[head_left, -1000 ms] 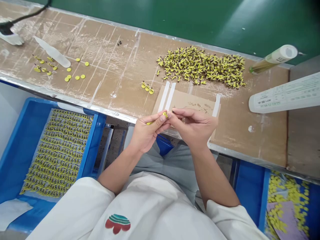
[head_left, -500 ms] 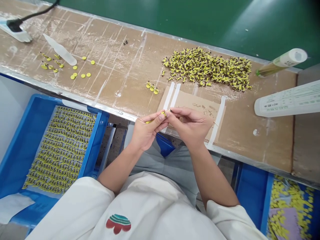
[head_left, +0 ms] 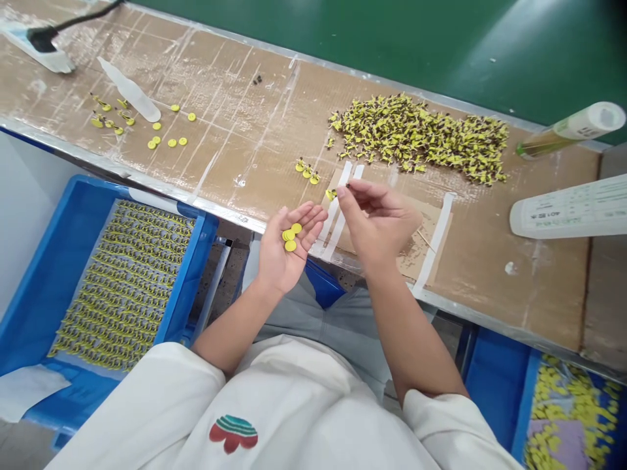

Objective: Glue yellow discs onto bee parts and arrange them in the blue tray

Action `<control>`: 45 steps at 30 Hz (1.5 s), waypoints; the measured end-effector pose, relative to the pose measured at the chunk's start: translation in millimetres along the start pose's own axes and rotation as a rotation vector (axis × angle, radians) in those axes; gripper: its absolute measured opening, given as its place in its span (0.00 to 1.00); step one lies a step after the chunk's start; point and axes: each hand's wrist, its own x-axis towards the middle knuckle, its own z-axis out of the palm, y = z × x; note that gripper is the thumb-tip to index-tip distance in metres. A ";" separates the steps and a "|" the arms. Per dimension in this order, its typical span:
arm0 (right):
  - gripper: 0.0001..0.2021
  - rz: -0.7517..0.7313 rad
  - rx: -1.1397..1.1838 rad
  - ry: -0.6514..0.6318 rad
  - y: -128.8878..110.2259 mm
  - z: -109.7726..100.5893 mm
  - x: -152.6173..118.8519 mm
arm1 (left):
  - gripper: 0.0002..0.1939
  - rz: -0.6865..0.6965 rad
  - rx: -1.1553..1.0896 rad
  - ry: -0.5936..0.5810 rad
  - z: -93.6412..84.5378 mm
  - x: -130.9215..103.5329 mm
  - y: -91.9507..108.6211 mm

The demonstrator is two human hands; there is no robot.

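Observation:
Palm up and loosely cupped, my left hand (head_left: 289,251) carries several round yellow discs (head_left: 290,245) lying in it. My right hand (head_left: 379,222), to its right and over the cardboard work mat (head_left: 435,258), is closed in a pinch on a small figurine with a yellow disc base (head_left: 332,194). The figurine's dark end shows at the fingertips; the fingers hide its middle. Just left of it, a short row of similar figurines on yellow bases (head_left: 307,172) stands on the table. Behind my right hand lies a large pile of small yellow-and-dark figurines (head_left: 421,137).
A white pointed bottle (head_left: 130,91) lies by scattered yellow discs and figurines at the left. Two bottles (head_left: 568,209) (head_left: 571,130) are at the right. A blue bin (head_left: 34,261) holds rows of figurines at lower left; another blue bin (head_left: 497,372) with yellow discs sits lower right.
My hands have moved apart. The left has opened palm up, showing the discs, and the right has moved up and away with the figurine. The view has shifted slightly.

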 end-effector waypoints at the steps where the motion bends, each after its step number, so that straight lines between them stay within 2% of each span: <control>1: 0.07 -0.064 -0.098 -0.040 5.8 1.5 4.8 | 0.20 0.002 -0.030 0.004 -1.2 1.0 3.2; 4: 0.09 -0.259 -0.377 -0.208 24.6 7.8 13.9 | 0.21 0.034 -0.094 0.006 -5.1 3.7 10.6; 6: 0.10 -0.307 -0.497 -0.281 34.8 12.8 15.1 | 0.23 0.042 -0.105 0.021 -7.0 5.0 13.4; 10: 0.09 -0.256 -0.630 -0.333 45.3 19.2 12.1 | 0.23 0.042 -0.101 0.007 -8.3 6.8 15.5; 18: 0.09 -0.212 -0.637 -0.325 49.2 18.1 11.8 | 0.20 0.044 -0.063 -0.061 -8.8 10.3 13.7; 21: 0.13 -0.224 -0.609 -0.284 41.1 11.4 9.5 | 0.20 0.049 -0.054 -0.064 -8.3 9.6 13.1; 24: 0.13 -0.264 -0.530 -0.240 20.2 0.7 -2.5 | 0.19 0.057 -0.051 -0.063 -7.2 8.1 12.6; 26: 0.10 -0.288 -0.428 -0.297 2.6 -5.7 -15.8 | 0.20 0.069 -0.033 -0.057 -6.3 7.1 11.9; 30: 0.10 -0.315 -0.272 -0.501 -20.5 -9.2 -40.2 | 0.22 0.079 -0.012 -0.070 -5.2 5.5 8.8; 35: 0.06 -0.326 -0.239 -0.522 -18.8 -7.3 -46.7 | 0.21 0.089 -0.023 -0.100 -4.2 3.8 3.3; 38: 0.05 -0.274 -0.273 -0.527 -19.4 -9.9 -45.8 | 0.20 0.069 -0.012 -0.087 -2.6 2.2 1.3; 40: 0.05 -0.189 -0.246 -0.505 -23.0 -11.7 -46.5 | 0.20 0.064 -0.024 -0.087 -1.0 1.1 1.0; 42: 0.05 -0.040 -0.137 -0.438 -27.7 -12.4 -48.0 | 0.19 0.049 -0.054 -0.091 1.1 0.6 1.3; 45: 0.09 0.283 0.133 -0.294 -33.3 -12.2 -49.6 | 0.17 -0.003 -0.075 -0.062 3.8 1.1 2.3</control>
